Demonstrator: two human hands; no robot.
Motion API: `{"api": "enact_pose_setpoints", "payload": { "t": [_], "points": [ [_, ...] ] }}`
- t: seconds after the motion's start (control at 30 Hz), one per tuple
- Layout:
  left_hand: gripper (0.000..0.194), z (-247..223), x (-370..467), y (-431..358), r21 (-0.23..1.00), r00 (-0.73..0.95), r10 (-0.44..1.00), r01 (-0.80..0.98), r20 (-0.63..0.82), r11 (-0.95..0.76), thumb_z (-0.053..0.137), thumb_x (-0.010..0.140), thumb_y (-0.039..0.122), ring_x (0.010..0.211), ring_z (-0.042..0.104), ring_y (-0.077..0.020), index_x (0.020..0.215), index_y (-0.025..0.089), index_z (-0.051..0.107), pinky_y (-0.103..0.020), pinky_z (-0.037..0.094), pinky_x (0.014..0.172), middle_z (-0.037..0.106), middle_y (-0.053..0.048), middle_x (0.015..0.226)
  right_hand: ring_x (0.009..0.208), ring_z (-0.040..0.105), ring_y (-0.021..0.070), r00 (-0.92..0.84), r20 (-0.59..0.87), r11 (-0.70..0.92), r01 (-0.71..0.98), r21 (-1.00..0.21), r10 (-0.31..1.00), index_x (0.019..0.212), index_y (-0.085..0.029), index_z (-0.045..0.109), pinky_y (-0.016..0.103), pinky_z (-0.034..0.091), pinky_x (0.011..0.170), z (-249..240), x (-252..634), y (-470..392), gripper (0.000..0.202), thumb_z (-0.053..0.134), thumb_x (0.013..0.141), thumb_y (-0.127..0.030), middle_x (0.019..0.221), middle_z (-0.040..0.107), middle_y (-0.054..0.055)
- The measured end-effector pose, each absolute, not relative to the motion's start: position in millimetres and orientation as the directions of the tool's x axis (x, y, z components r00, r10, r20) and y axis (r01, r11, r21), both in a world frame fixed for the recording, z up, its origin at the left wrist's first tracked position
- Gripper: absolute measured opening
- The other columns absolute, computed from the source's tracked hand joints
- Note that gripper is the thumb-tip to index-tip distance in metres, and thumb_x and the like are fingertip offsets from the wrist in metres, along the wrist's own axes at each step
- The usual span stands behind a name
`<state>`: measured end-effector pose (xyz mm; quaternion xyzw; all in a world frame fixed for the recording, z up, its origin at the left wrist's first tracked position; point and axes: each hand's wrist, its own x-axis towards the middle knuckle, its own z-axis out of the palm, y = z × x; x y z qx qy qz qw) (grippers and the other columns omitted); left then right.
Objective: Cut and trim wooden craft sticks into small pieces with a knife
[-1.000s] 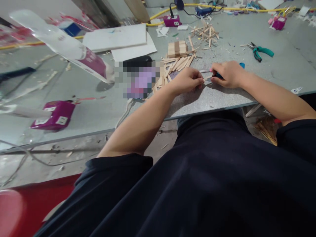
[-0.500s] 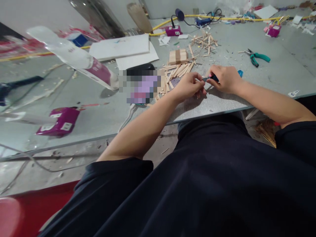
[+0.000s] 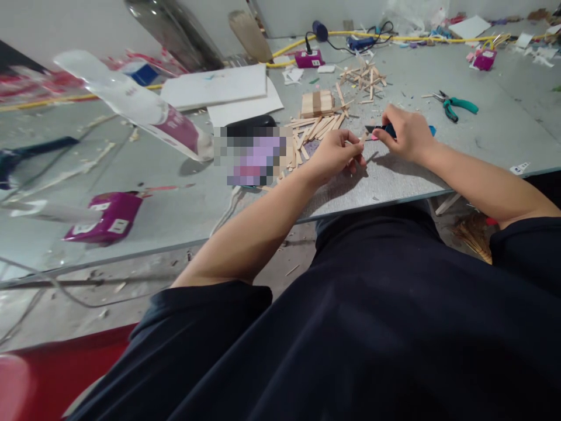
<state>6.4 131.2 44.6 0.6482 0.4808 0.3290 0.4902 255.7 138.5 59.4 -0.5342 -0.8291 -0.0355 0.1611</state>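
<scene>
My left hand (image 3: 336,153) is closed in a pinch on a short piece of wooden stick (image 3: 365,137), whose end sticks out past the fingertips. My right hand (image 3: 407,131) grips a utility knife (image 3: 387,131). Its dark blade points left, just above and apart from the stick's end. Behind my left hand lie loose wooden sticks (image 3: 322,127) in a scattered heap, with a taped bundle of sticks (image 3: 317,103) beyond them.
Teal-handled pliers (image 3: 458,107) lie to the right. More sticks (image 3: 366,75) are strewn further back. Left of my hands are a blurred-out purple item (image 3: 258,155), a white and maroon bottle (image 3: 175,128) and a purple block (image 3: 107,216). The table's front edge runs below my forearms.
My right hand has shifted slightly right and up, drawing the knife blade away from my left fingertips. The stick's end now shows. My left hand stays almost in place.
</scene>
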Motion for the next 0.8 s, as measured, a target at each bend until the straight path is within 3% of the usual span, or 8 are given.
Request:
{"api": "enact_pose_setpoints", "payload": {
  "t": [0.2,0.6,0.8],
  "points": [
    [0.023,44,5,132,0.965,0.321,0.946,0.258,-0.033,-0.054,0.073,0.108,0.011,0.048,0.063,-0.0102,0.099,0.027,0.058,-0.023,0.043,0.050,0.080,0.002,0.073,0.137,0.079,0.0444,-0.471,0.221,0.504,0.854,-0.128,0.854,0.158,-0.022,0.070,0.055,0.058,0.112,54,246,132,0.064,0.042,0.126,-0.071,0.146,0.085,0.022],
    [0.021,41,6,135,0.965,0.321,0.947,0.255,-0.024,-0.062,0.069,0.110,0.013,0.047,0.063,-0.0110,0.100,0.027,0.056,-0.023,0.043,0.051,0.079,0.001,0.073,0.136,0.080,0.0460,-0.465,0.221,0.504,0.846,-0.176,0.857,0.154,-0.026,0.071,0.057,0.059,0.113,53,250,136,0.060,0.048,0.124,-0.073,0.147,0.086,0.021],
    [0.020,41,5,136,0.955,0.296,0.955,0.289,-0.032,-0.057,0.073,0.110,0.016,0.050,0.062,-0.0099,0.102,0.027,0.058,-0.023,0.045,0.054,0.079,0.001,0.077,0.146,0.076,0.0442,-0.441,0.154,0.462,0.876,-0.142,0.884,0.162,-0.026,0.068,0.056,0.055,0.120,67,247,124,0.063,0.039,0.125,-0.069,0.156,0.083,0.020]
  ]
}}
